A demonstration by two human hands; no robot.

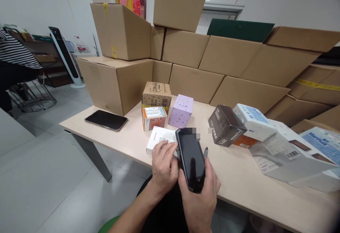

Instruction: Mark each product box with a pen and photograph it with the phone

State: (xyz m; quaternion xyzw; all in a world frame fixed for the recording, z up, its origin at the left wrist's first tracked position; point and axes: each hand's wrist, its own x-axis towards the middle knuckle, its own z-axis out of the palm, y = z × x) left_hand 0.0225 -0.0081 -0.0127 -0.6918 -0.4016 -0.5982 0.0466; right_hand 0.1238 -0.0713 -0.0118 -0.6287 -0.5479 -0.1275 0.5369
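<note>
My right hand (199, 199) grips a black smartphone (191, 160) in a thick dark case, with the thumb along its left side and fingers along its right. The screen is dark and faces up. My left hand (165, 165) is closed, its fingers curled together and the tips pressed against the phone's upper left edge. Behind my left hand, partly covered by it, lies a flat white box (156, 137) with red and grey print. A pen (205, 151) shows its dark tip just past my right fingers.
Another phone (106, 120) lies at the table's (127, 146) left end. Nearby stand an orange-white box (154, 118), a printed brown carton (156, 93) and a purple box (181, 110). A dark brown box (227, 125) and tissue packs (253, 117) stand right. Large cartons (190, 82) line the back.
</note>
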